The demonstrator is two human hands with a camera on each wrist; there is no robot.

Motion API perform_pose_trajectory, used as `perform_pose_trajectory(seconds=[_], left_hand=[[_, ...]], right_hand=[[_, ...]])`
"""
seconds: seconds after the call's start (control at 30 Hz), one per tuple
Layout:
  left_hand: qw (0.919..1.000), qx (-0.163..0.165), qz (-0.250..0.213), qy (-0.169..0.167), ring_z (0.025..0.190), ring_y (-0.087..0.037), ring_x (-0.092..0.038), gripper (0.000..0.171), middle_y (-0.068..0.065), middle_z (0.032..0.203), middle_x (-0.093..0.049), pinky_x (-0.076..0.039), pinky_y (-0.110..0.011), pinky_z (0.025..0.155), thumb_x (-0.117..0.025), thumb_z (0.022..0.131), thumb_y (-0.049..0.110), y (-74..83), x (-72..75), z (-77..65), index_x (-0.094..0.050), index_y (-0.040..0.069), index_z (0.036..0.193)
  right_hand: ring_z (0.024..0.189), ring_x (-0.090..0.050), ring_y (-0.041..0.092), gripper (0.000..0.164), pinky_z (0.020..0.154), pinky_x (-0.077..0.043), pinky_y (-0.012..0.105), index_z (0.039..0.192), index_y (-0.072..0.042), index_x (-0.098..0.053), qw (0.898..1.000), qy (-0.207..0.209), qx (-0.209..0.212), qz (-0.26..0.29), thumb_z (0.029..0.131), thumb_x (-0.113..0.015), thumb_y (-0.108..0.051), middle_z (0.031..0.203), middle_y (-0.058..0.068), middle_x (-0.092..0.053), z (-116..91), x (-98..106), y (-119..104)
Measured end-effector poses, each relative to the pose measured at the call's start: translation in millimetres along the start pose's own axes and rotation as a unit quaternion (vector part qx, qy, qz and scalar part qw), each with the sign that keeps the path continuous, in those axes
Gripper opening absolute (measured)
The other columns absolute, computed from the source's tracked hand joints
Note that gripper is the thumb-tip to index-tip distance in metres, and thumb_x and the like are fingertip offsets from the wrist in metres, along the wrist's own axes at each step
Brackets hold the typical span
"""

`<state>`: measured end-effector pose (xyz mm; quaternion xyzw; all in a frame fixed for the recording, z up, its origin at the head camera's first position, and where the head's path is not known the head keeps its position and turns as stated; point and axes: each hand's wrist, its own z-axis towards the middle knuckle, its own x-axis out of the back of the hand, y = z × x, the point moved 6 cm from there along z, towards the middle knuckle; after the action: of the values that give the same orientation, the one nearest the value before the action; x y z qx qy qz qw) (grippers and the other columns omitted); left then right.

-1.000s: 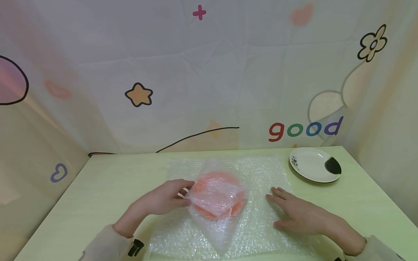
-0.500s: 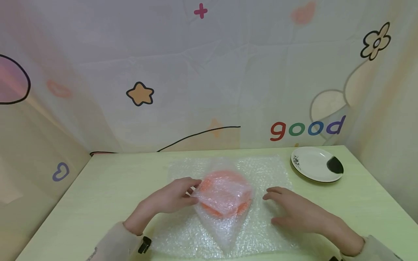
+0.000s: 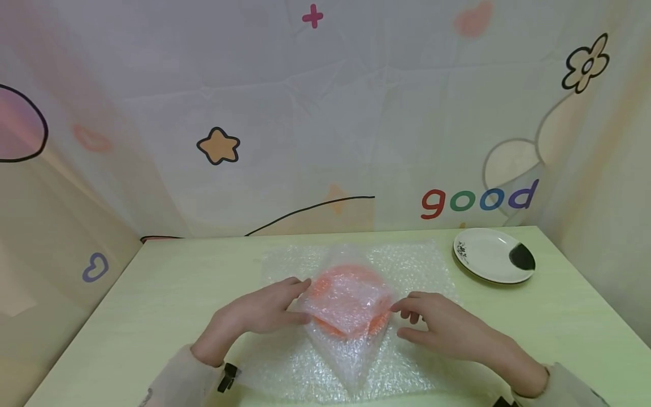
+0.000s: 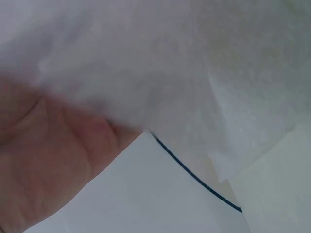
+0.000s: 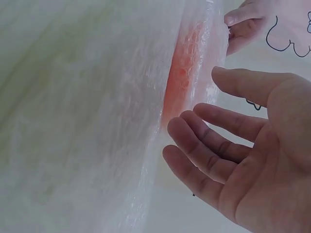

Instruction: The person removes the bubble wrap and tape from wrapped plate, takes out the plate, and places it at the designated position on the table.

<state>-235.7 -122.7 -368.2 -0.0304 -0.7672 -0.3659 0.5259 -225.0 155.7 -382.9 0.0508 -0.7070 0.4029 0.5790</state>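
A round orange-red object point(image 3: 351, 271) lies at the middle of the table under folded bubble wrap point(image 3: 348, 305), whose flaps cross over it from far and near. Its exact kind is blurred by the wrap. Beneath spreads the rest of the sheet point(image 3: 274, 373). My left hand point(image 3: 267, 310) rests at the bundle's left edge, thumb and fingers apart. In the left wrist view, whitish wrap point(image 4: 160, 87) hides those fingertips. My right hand point(image 3: 442, 328) is at the right edge, index fingertip right by the orange rim, fingers loosely bent; the right wrist view shows its palm facing the bundle.
At the back right of the pale green table point(image 3: 173, 282) stands a white plate point(image 3: 483, 254) with a dark patch on its rim. A printed curtain point(image 3: 305, 130) hangs behind the table's far edge and along both sides.
My right hand has moved left from the sheet's right part to the bundle's right edge. The bundle and my left hand sit slightly further right in view, as the head view also shifted.
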Motion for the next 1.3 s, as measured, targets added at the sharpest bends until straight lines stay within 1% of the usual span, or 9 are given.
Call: perform_pose_trajectory(seconds=[0.23, 0.33, 0.47, 0.57, 0.7, 0.9, 1.0, 1.1, 1.3], left_hand=[[0.9994, 0.011, 0.015, -0.029, 0.146, -0.032, -0.037, 0.074, -0.018, 0.159, -0.035, -0.034, -0.048, 0.116, -0.062, 0.104, 0.035, 4.4, 7.9, -14.0, -0.029, -0.002, 0.159], [0.9991, 0.008, 0.018, -0.038, 0.149, -0.031, -0.032, 0.074, -0.017, 0.161, -0.032, -0.032, -0.049, 0.118, -0.062, 0.104, 0.035, 11.0, 12.3, -18.3, -0.029, -0.001, 0.16], [0.9987, 0.005, 0.024, -0.044, 0.149, -0.031, -0.031, 0.073, -0.014, 0.162, -0.032, -0.033, -0.048, 0.117, -0.063, 0.104, 0.034, 23.2, 14.5, -20.6, -0.03, 0.002, 0.16], [0.9982, -0.001, 0.041, -0.044, 0.149, -0.031, -0.03, 0.072, -0.014, 0.161, -0.032, -0.034, -0.048, 0.116, -0.064, 0.103, 0.033, 33.9, 11.1, -19.6, -0.031, 0.004, 0.16], [0.9954, -0.019, 0.082, -0.046, 0.15, -0.032, -0.027, 0.07, -0.015, 0.162, -0.032, -0.033, -0.05, 0.117, -0.066, 0.103, 0.031, 49.8, 2.2, -16.8, -0.035, 0.003, 0.159], [0.9855, -0.047, 0.153, -0.057, 0.151, -0.03, -0.025, 0.071, -0.012, 0.164, -0.03, -0.031, -0.052, 0.117, -0.066, 0.102, 0.036, 72.2, -11.8, -13.2, -0.036, 0.006, 0.159], [0.9823, -0.059, 0.171, -0.048, 0.152, -0.027, -0.025, 0.072, -0.01, 0.164, -0.029, -0.032, -0.052, 0.117, -0.064, 0.102, 0.039, 80.7, -15.8, -10.6, -0.035, 0.008, 0.16], [0.9826, -0.058, 0.174, -0.027, 0.15, -0.027, -0.028, 0.07, -0.01, 0.163, -0.031, -0.034, -0.052, 0.116, -0.063, 0.103, 0.04, 84.7, -18.2, -5.8, -0.036, 0.008, 0.159], [0.9858, -0.012, 0.167, 0.002, 0.15, -0.034, -0.027, 0.071, -0.016, 0.162, -0.031, -0.033, -0.056, 0.116, -0.066, 0.101, 0.041, 76.3, -22.7, 4.5, -0.038, 0.011, 0.158]], right_hand=[[0.087, -0.057, 0.009, 0.039, 0.077, -0.054, 0.03, 0.127, -0.011, -0.071, 1.0, -0.008, 0.003, 0.007, 0.093, -0.077, -0.029, 0.096, -0.011, -0.063, 2, -2, -3], [0.085, -0.057, 0.009, 0.04, 0.075, -0.053, 0.03, 0.128, -0.01, -0.07, 1.0, -0.008, 0.009, 0.007, 0.094, -0.077, -0.03, 0.094, -0.012, -0.061, 3, -2, -5], [0.085, -0.057, 0.009, 0.04, 0.075, -0.053, 0.03, 0.128, -0.009, -0.069, 1.0, -0.008, 0.015, 0.01, 0.094, -0.076, -0.03, 0.094, -0.012, -0.061, 6, -3, -6], [0.085, -0.057, 0.009, 0.039, 0.074, -0.053, 0.029, 0.127, -0.009, -0.069, 1.0, -0.009, 0.019, 0.013, 0.094, -0.076, -0.029, 0.093, -0.012, -0.061, 8, -4, -6], [0.084, -0.056, 0.009, 0.036, 0.073, -0.053, 0.027, 0.125, -0.01, -0.069, 0.999, -0.013, 0.018, 0.025, 0.094, -0.076, -0.028, 0.092, -0.013, -0.06, 10, -4, -6], [0.083, -0.057, 0.009, 0.028, 0.071, -0.052, 0.026, 0.119, -0.012, -0.071, 0.999, 0.001, 0.039, 0.033, 0.095, -0.076, -0.026, 0.09, -0.014, -0.061, 13, -4, -8], [0.082, -0.057, 0.009, 0.025, 0.071, -0.053, 0.027, 0.116, -0.012, -0.071, 0.998, 0.011, 0.049, 0.041, 0.095, -0.076, -0.025, 0.09, -0.014, -0.061, 13, -3, -8], [0.081, -0.057, 0.009, 0.02, 0.072, -0.053, 0.028, 0.112, -0.012, -0.072, 0.997, 0.02, 0.053, 0.046, 0.095, -0.075, -0.023, 0.089, -0.014, -0.062, 15, -2, -8], [0.08, -0.057, 0.006, 0.012, 0.072, -0.053, 0.028, 0.106, -0.014, -0.072, 0.997, 0.029, 0.055, 0.05, 0.096, -0.074, -0.02, 0.088, -0.014, -0.063, 18, -2, -9]])
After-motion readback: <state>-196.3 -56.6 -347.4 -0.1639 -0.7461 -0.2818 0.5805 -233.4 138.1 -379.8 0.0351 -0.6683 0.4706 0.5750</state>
